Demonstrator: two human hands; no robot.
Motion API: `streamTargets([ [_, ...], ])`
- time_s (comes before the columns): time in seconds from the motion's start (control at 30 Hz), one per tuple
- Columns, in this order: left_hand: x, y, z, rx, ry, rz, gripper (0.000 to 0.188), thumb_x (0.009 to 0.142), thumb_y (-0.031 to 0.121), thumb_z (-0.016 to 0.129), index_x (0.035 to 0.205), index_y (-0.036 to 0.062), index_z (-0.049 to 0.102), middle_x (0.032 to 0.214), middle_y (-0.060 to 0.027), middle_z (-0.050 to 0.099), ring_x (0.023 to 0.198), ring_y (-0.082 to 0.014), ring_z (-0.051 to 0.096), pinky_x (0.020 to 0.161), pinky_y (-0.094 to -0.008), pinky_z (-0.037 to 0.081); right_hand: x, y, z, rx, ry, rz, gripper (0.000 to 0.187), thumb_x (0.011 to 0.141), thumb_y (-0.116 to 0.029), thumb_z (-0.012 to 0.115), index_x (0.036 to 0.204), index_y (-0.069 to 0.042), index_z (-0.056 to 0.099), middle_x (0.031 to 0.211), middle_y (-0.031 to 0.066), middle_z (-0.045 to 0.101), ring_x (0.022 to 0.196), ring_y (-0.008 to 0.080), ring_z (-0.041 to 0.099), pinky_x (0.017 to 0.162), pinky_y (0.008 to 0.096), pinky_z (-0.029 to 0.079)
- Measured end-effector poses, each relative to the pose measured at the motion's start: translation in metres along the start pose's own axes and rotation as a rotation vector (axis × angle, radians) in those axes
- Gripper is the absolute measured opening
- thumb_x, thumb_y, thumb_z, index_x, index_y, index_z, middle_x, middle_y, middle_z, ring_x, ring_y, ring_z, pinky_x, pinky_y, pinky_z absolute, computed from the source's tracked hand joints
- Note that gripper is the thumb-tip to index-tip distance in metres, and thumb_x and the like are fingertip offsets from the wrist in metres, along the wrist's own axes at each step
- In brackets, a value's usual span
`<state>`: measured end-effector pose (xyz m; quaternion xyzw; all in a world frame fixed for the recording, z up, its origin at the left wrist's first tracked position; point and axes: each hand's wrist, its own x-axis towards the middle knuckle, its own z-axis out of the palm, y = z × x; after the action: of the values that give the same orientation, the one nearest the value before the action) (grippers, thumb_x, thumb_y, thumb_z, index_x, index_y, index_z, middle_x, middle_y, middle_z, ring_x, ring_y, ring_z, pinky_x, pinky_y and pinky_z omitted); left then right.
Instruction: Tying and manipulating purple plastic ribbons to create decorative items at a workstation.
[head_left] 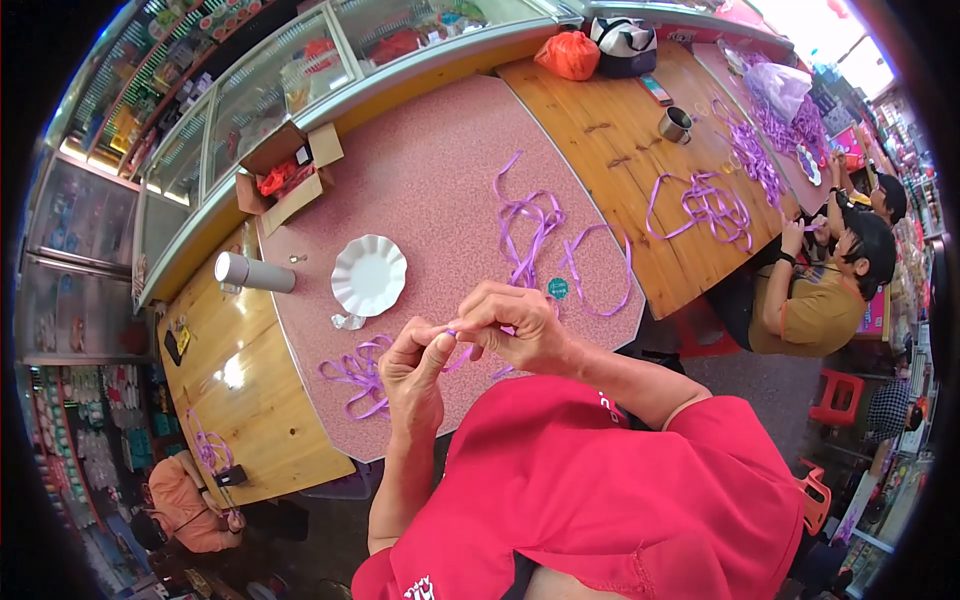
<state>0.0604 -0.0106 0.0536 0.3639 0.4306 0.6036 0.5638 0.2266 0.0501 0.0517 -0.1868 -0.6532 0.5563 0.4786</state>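
Observation:
My left hand [415,362] and my right hand [512,325] meet over the near part of the pink speckled table [420,150]. Both pinch a purple ribbon [459,359], and a small bit of it shows between the fingertips. Part of that strip is hidden behind my fingers. Left of my left hand lies a loose heap of purple ribbon [355,378]. Beyond my right hand, more looped purple ribbon [530,235] spreads over the tabletop. A white scalloped plate [369,275] stands just past my left hand, with a crumpled whitish scrap [348,321] at its near edge.
A grey-white flask [255,272] lies at the left edge, near an open cardboard box [290,180]. On the right wooden table are a metal mug [675,125], a phone [656,90] and ribbon piles [705,208]. People sit at right and lower left. Glass cases line the back.

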Motion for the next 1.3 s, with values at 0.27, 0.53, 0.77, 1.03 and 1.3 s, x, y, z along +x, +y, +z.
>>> streamTargets([
  [0.27, 0.006, -0.002, 0.002, 0.045, 0.014, 0.028, 0.006, 0.087, 0.005, 0.071, 0.092, 0.0020, 0.070, 0.078, 0.0043, 0.050, 0.070, -0.0048, 0.044, 0.063, -0.0200, 0.033, -0.006, 0.015, 0.002, 0.213, 0.049, 0.128, 0.011, 0.092, 0.003, 0.060, 0.101, 0.001, 0.064, 0.094, 0.0082, 0.061, 0.080, 0.0138, 0.065, 0.060, 0.0265, 0.060],
  [0.53, 0.007, 0.004, 0.005, 0.461, -0.011, 0.292, 0.013, 0.084, 0.004, 0.074, 0.096, 0.0008, 0.071, 0.077, 0.0024, 0.050, 0.068, -0.0058, 0.043, 0.057, -0.0202, 0.032, -0.003, -0.020, -0.008, 0.359, 0.081, 0.499, 0.016, 0.093, -0.009, 0.065, 0.105, 0.002, 0.065, 0.097, 0.0081, 0.067, 0.080, 0.0114, 0.066, 0.065, 0.0263, 0.059],
  [0.77, 0.007, 0.004, 0.009, 0.615, 0.028, 0.459, 0.017, 0.080, 0.002, 0.077, 0.096, 0.0032, 0.072, 0.073, 0.0022, 0.052, 0.064, -0.0072, 0.043, 0.053, -0.0216, 0.031, -0.008, -0.021, -0.005, 0.317, 0.115, 0.503, 0.020, 0.092, -0.014, 0.067, 0.105, 0.001, 0.066, 0.087, 0.0065, 0.069, 0.071, 0.0099, 0.065, 0.062, 0.0246, 0.058],
  [1.03, 0.011, 0.016, 0.007, 0.853, -0.054, 0.667, 0.020, 0.075, -0.001, 0.078, 0.095, 0.0029, 0.072, 0.069, -0.0037, 0.058, 0.057, -0.0116, 0.051, 0.047, -0.0247, 0.037, -0.002, -0.032, -0.008, 0.319, 0.114, 0.637, 0.021, 0.093, -0.019, 0.067, 0.095, 0.002, 0.068, 0.080, 0.0061, 0.068, 0.062, 0.0078, 0.061, 0.056, 0.0252, 0.056],
  [1.3, 0.013, 0.020, 0.000, 0.888, -0.244, 0.796, 0.020, 0.074, -0.003, 0.077, 0.093, 0.0025, 0.070, 0.068, -0.0053, 0.059, 0.053, -0.0157, 0.053, 0.045, -0.0275, 0.038, 0.005, -0.029, -0.025, 0.567, -0.032, 0.857, 0.023, 0.088, -0.020, 0.073, 0.088, 0.003, 0.067, 0.072, 0.0042, 0.063, 0.055, 0.0058, 0.056, 0.055, 0.0276, 0.057],
])
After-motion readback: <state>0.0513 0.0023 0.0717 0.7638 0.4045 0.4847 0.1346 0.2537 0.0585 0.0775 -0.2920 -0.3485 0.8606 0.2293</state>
